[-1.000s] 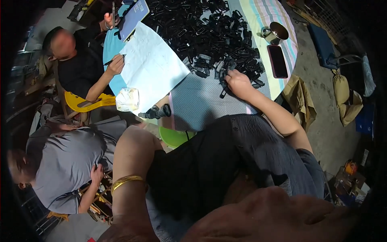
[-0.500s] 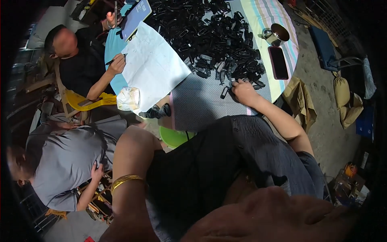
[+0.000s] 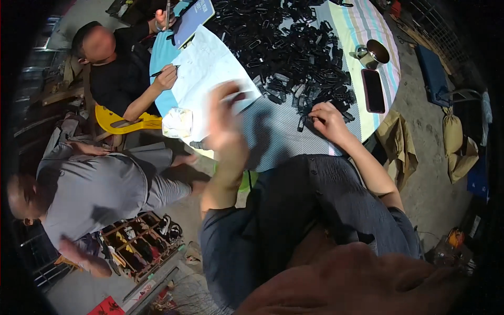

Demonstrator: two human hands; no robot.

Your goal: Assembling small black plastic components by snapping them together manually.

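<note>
A large heap of small black plastic pieces (image 3: 283, 47), some with a clear greyish part, covers the far middle of the table. At its near edge lies my right hand (image 3: 329, 122), its bent forefinger and thumb apart beside the nearest pieces. One loose black piece (image 3: 301, 124) lies just left of those fingers. My left hand (image 3: 224, 115) is raised over the near left of the table, in front of a big white sheet (image 3: 202, 65). Motion smears its fingers, so I cannot make out whether anything is in them.
A person in black writes on the sheet; a notebook (image 3: 193, 22) lies beyond. A crumpled white packet (image 3: 177, 123) is at the table's left edge. On the right are a metal mug (image 3: 373, 55) and a phone (image 3: 373, 91). Another person in grey (image 3: 100, 184) is lower left.
My left hand has swung up from low at the left to over the table, and is blurred. My right hand stays at the heap's edge, its fingers shifted. The person in grey has moved an arm.
</note>
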